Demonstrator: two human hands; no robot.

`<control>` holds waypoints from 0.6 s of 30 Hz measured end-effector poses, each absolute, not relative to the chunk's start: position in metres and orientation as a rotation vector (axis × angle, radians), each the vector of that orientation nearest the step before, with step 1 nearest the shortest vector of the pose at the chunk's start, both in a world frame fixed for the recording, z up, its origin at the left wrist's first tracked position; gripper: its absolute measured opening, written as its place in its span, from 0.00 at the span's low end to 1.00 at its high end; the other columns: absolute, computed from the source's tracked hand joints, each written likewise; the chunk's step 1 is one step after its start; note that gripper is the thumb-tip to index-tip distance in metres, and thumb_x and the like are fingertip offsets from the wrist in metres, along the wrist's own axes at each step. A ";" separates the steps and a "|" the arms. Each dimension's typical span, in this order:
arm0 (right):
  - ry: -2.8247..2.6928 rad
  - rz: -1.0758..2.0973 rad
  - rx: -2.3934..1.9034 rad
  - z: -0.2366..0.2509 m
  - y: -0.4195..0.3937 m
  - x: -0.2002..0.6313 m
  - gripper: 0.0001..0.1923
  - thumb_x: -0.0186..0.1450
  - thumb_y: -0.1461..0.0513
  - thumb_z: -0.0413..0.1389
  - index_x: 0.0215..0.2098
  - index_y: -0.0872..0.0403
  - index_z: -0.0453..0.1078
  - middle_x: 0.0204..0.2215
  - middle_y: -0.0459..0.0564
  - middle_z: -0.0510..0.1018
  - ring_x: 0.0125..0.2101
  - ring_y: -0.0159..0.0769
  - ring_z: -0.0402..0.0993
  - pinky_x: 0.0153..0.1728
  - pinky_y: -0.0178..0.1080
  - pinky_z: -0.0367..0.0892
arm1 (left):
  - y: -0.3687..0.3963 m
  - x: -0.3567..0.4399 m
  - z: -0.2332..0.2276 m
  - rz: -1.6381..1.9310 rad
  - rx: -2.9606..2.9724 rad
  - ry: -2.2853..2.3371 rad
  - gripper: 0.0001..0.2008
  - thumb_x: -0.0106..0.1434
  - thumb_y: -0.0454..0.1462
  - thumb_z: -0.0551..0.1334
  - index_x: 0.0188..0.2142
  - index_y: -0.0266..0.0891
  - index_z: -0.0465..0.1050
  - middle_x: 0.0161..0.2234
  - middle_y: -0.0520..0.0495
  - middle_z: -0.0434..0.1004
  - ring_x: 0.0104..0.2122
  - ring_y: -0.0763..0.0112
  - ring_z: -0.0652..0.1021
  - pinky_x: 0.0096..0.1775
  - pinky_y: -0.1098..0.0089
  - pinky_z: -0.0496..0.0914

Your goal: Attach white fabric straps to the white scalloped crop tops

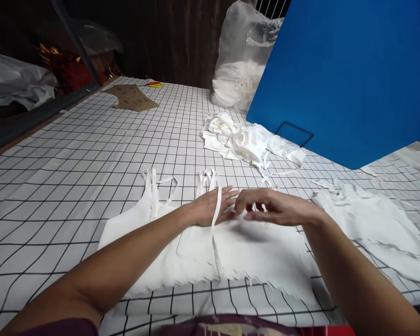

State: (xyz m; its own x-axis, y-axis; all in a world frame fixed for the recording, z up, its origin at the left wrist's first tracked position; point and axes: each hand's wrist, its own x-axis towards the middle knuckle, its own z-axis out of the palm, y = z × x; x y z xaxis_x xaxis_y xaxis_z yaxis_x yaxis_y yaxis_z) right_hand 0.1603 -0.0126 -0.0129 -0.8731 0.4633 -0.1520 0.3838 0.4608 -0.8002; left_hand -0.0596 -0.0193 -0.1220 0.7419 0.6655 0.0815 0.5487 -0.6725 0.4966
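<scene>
White fabric stack (210, 252) lies flat on the gridded desk (91, 149), its long axis running 9 to 3 o'clock. Left hand (210, 207) presses on it, fingers spread; right hand (276, 207), at 3 o'clock, pinches the thin strap (216, 205).

The person is working with both forearms bare to the elbow and beyond. The left hand (210, 207) and right hand (278, 207) are wearing no gloves, rings or watch. A dark maroon fabric garment (61, 326) is showing at the lower edge.
</scene>
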 end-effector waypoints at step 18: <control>-1.908 1.289 -1.731 -0.076 0.016 0.102 0.19 0.61 0.56 0.64 0.21 0.53 0.61 0.16 0.43 0.64 0.19 0.27 0.57 0.22 0.35 0.53 | -0.018 -0.054 -0.113 0.238 2.669 0.811 0.17 0.71 0.42 0.50 0.35 0.39 0.75 0.35 0.45 0.78 0.44 0.61 0.74 0.58 0.59 0.60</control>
